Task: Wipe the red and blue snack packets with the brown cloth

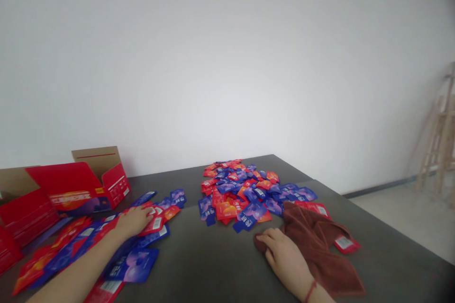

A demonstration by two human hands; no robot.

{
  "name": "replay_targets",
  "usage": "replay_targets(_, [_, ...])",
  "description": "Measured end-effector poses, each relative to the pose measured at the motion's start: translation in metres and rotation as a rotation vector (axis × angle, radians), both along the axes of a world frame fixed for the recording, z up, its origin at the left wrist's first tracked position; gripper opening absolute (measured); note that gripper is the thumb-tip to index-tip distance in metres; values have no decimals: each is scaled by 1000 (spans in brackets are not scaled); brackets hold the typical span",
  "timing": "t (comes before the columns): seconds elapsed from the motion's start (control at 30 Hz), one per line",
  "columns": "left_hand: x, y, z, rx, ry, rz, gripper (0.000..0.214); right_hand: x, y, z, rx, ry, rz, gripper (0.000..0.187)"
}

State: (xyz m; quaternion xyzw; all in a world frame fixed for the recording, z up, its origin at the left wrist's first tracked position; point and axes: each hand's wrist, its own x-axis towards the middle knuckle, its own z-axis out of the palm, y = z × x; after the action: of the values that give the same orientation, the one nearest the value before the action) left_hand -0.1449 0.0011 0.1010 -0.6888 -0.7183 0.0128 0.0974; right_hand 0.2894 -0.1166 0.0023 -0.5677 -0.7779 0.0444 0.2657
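Observation:
My left hand [135, 220] lies over a spread of red and blue packets at the left, its fingers stretched across a red packet [155, 224]. A blue packet [132, 265] is just below my left forearm. On the right, my right hand [282, 254] is closed on a bunched corner of a brown cloth [316, 246], pressed to the dark table [206, 260]. The rest of the cloth spreads out beside that hand, over part of a red packet [345, 244].
A heap of red and blue packets [241, 189] lies toward the back of the table. Open red cardboard boxes [76, 184] stand at the left. Behind the table is a white wall [227, 66]; a wooden ladder-like stand [441, 137] is at the far right.

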Motion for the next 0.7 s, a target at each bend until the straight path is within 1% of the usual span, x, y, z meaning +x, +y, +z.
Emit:
replay_targets(0.07, [4,5,2,-27,23,-10,28,-1,0,1,5,3,-7,39])
replay_targets(0.13, [23,9,1,-13,52,-57,30,-2,-1,2,12,1,-14,38])
replay_targets(0.2, [56,11,-4,18,58,-156,30,-2,-1,1,19,-5,-17,38])
replay_targets(0.3, [120,10,-20,5,13,-358,30,0,-1,0,30,-7,-12,38])
replay_targets(0.4, [179,7,-39,-22,-46,-517,48,1,0,-2,33,0,-3,37])
replay_targets(0.47, [206,7,-48,-31,-72,-562,58,2,0,-2,30,5,2,38])
replay_targets(0.5, [215,7,-50,-32,-81,-570,60,2,1,-2,29,8,2,38])
replay_targets(0.57, [224,7,-51,-32,-92,-567,64,2,1,-2,30,16,1,39])
replay_targets(0.63, [224,6,-48,-31,-95,-543,69,2,1,-2,32,22,3,39])
replay_targets(0.7, [217,-1,-45,-34,-91,-494,73,2,1,-2,34,20,5,38])
